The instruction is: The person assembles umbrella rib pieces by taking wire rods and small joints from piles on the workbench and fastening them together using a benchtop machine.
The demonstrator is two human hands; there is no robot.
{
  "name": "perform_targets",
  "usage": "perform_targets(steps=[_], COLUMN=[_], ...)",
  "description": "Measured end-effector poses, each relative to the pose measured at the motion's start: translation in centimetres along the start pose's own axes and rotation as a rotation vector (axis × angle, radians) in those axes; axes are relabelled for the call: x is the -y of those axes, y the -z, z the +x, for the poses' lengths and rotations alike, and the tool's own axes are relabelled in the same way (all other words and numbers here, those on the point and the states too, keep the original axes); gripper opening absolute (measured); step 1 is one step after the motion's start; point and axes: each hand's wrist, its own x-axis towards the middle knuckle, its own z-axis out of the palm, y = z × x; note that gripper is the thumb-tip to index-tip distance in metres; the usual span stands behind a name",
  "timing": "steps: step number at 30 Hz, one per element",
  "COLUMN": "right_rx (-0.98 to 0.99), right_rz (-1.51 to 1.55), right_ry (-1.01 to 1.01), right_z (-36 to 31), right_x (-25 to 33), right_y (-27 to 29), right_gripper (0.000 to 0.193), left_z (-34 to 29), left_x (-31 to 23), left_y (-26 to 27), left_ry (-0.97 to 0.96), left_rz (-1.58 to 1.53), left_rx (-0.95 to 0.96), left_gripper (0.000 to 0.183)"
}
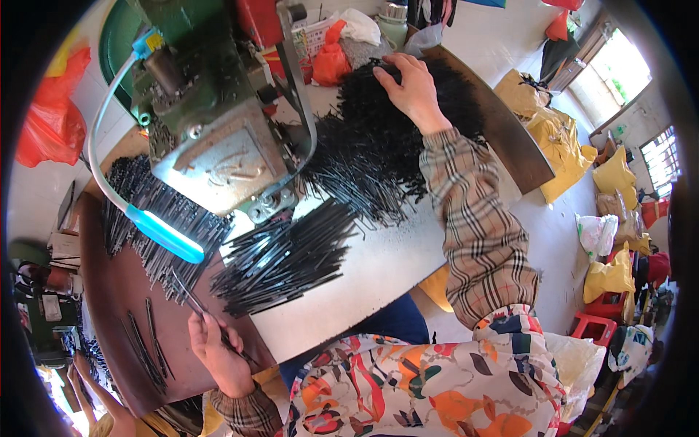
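Note:
My left hand (218, 353) is closed around a long thin metal tool (191, 295) that looks like tweezers; its tip points toward a bundle of thin black rods (164, 237) on the brown surface. Farther off, my right hand (413, 91) lies with fingers apart on a big heap of black rods (459, 102) at the table's far right. Between my hands, a loose bundle of black rods (287, 258) sits on the pale tabletop (349, 288), below the green machine's metal plate (226, 164). Whether my right fingers pinch any rod cannot be seen.
A lit lamp (164, 233) on a bent white neck hangs over the left bundle. Raised brown edging (510, 135) borders the right side. A red bag (331, 58) stands behind the heap. Yellow sacks (561, 146) line the floor at right. Another person's arms (98, 393) show lower left.

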Motion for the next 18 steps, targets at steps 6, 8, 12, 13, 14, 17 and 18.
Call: perform_targets(steps=[6, 8, 12, 13, 14, 17, 18], right_rx=[0.283, 0.469, 0.477, 0.509, 0.541, 0.491, 0.495], right_rz=[-0.155, -0.189, -0.1, -0.118, -0.137, -0.094, -0.089], right_ry=[0.003, -0.015, 0.035, 0.042, 0.049, 0.124, 0.12], right_z=[3.6, 4.1, 4.2, 3.9, 3.8, 3.1, 3.1], right_x=[-3.9, -3.7, -3.9, -3.8, -3.8, -4.6, -4.7], right_y=[-4.9, -5.2, -4.4, -4.2, -4.1, -3.7, -3.9], right_gripper=[0.066, 0.066, 0.06, 0.059, 0.058, 0.056, 0.056], left_z=[0.0, 0.3, 0.7, 0.8, 0.9, 1.0, 1.0], left_x=[0.1, 0.0, -0.5, -0.6, -0.7, -0.6, -0.5], left_y=[0.9, 0.9, 0.1, -0.2, -0.4, -0.6, -0.4], left_ry=[0.045, 0.059, 0.053, 0.044, 0.036, 0.049, 0.05], left_rz=[0.031, 0.046, 0.056, 0.075, 0.093, 0.102, 0.108], left_rx=[-0.063, -0.088, -0.117, -0.114, -0.111, -0.11, -0.113], left_gripper=[0.011, 0.012, 0.013, 0.012, 0.012, 0.012, 0.012])
